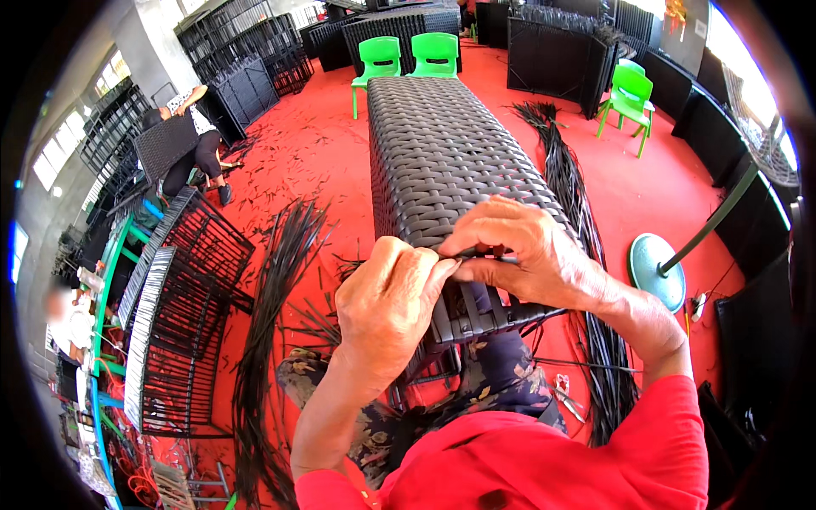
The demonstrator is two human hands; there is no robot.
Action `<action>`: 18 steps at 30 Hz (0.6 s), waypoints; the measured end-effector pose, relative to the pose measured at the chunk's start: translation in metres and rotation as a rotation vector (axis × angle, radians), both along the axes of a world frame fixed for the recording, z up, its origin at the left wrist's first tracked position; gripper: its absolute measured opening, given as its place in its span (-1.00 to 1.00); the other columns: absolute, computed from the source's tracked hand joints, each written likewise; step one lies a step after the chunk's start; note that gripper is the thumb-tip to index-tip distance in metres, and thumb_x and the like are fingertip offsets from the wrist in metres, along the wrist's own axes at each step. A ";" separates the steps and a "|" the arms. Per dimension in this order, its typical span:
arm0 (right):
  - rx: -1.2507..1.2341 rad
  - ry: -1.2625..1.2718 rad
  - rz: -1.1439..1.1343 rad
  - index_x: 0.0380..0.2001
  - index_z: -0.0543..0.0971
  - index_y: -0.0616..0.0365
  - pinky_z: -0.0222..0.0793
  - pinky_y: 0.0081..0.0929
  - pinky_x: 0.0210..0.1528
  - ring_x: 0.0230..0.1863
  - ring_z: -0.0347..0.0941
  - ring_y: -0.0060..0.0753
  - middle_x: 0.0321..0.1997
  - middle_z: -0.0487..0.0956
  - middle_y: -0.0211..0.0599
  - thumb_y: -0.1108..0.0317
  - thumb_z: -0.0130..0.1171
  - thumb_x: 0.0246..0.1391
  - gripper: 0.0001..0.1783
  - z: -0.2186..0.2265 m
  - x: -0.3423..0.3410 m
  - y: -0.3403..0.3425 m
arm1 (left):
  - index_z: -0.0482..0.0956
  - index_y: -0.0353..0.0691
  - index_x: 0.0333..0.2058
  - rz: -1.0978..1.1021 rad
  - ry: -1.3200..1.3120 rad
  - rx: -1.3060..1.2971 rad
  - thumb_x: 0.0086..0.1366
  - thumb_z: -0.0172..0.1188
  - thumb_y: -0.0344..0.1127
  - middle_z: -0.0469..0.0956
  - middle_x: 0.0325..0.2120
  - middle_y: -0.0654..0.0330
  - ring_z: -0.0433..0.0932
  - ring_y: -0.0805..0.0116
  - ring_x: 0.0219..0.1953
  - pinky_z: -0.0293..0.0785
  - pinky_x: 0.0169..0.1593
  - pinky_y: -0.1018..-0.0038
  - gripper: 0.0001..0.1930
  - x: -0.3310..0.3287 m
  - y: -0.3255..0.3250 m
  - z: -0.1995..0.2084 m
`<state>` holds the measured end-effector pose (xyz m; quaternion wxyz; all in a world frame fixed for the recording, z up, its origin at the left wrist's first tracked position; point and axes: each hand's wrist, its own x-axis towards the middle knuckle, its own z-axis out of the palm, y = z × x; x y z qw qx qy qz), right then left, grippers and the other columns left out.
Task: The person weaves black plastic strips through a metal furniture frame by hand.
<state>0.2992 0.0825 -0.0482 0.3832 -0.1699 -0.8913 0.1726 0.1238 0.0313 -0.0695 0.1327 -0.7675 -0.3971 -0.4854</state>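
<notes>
Weave [450, 157] partly behind fingers [491, 231], shirt [544, 463] cropped

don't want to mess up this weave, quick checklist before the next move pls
1. Both hands at the work: ok, the left hand and right hand meet near the close end of the dark woven piece.
2. Strip firmly pinched: cannot tell, the fingers hide most of it.
3. Close end fully covered: not ok, bare slats with gaps show there.
4. Loose strips nearby: ok, a left bundle and a right bundle flank the piece.
5. Metal hand tool in hand: not ok, it lies on the red floor to the person's right.
</notes>
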 end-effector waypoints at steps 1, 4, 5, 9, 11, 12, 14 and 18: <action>-0.022 -0.014 -0.003 -0.37 0.52 0.16 0.32 -0.29 -0.17 -0.26 0.41 -0.19 -0.36 0.50 -0.27 0.42 0.23 -0.13 -0.81 0.000 0.004 -0.002 | 0.48 -0.27 -0.48 -0.072 -0.063 -0.077 0.00 0.26 -0.47 0.36 -0.58 0.22 0.41 0.37 -0.60 0.30 -0.55 0.52 -0.88 -0.001 0.000 0.002; 0.018 -0.021 0.000 -0.39 0.52 0.15 0.34 -0.33 -0.21 -0.29 0.42 -0.21 -0.38 0.50 -0.29 0.47 0.22 -0.14 -0.84 -0.007 0.006 -0.001 | 0.53 -0.34 -0.41 -0.277 -0.251 -0.307 0.09 0.22 -0.41 0.44 -0.52 0.18 0.41 0.44 -0.54 0.31 -0.47 0.57 -0.88 -0.012 -0.001 0.005; 0.014 -0.026 -0.016 -0.39 0.52 0.14 0.34 -0.34 -0.23 -0.30 0.42 -0.21 -0.39 0.50 -0.29 0.47 0.22 -0.14 -0.84 -0.006 0.007 -0.002 | 0.54 -0.35 -0.40 -0.357 -0.323 -0.369 0.11 0.21 -0.38 0.46 -0.49 0.18 0.41 0.46 -0.53 0.31 -0.45 0.58 -0.86 -0.016 -0.002 0.005; 0.098 -0.052 -0.055 -0.40 0.51 0.14 0.36 -0.36 -0.27 -0.32 0.43 -0.22 -0.39 0.50 -0.29 0.48 0.21 -0.15 -0.84 -0.007 0.005 -0.004 | 0.40 -0.34 -0.05 -0.635 -0.539 -0.549 0.10 0.21 -0.45 0.46 -0.26 0.15 0.45 0.45 -0.35 0.37 -0.25 0.56 -0.60 -0.030 -0.004 -0.007; 0.127 -0.073 -0.057 -0.39 0.49 0.15 0.35 -0.34 -0.26 -0.32 0.43 -0.20 -0.37 0.49 -0.29 0.49 0.19 -0.14 -0.84 -0.004 0.005 -0.004 | 0.20 -0.32 0.12 -0.822 -0.726 -0.654 0.07 0.22 -0.51 0.41 -0.14 0.15 0.46 0.47 -0.31 0.40 -0.19 0.54 -0.38 -0.037 -0.002 -0.016; 0.102 -0.084 -0.068 -0.39 0.49 0.15 0.34 -0.34 -0.25 -0.31 0.42 -0.20 -0.37 0.49 -0.29 0.49 0.18 -0.14 -0.84 -0.005 0.006 -0.004 | 0.34 -0.32 0.01 -0.745 -0.875 -0.687 0.07 0.21 -0.52 0.44 -0.20 0.17 0.46 0.51 -0.34 0.40 -0.22 0.58 -0.52 -0.037 -0.004 -0.016; 0.054 -0.102 -0.081 -0.39 0.49 0.16 0.34 -0.34 -0.24 -0.31 0.42 -0.19 -0.37 0.49 -0.29 0.50 0.16 -0.13 -0.85 -0.006 0.009 -0.005 | 0.46 -0.32 -0.14 -0.489 -0.514 -0.565 0.06 0.21 -0.53 0.45 -0.27 0.20 0.46 0.52 -0.36 0.40 -0.25 0.60 -0.67 -0.050 0.001 -0.033; -0.013 -0.158 -0.134 -0.37 0.49 0.20 0.33 -0.39 -0.27 -0.30 0.41 -0.22 -0.37 0.48 -0.27 0.52 0.13 -0.08 -0.87 -0.003 0.016 -0.007 | 0.51 -0.33 -0.26 -0.411 -0.605 -0.665 0.08 0.16 -0.55 0.44 -0.34 0.21 0.46 0.54 -0.39 0.41 -0.33 0.65 -0.80 -0.034 -0.013 -0.053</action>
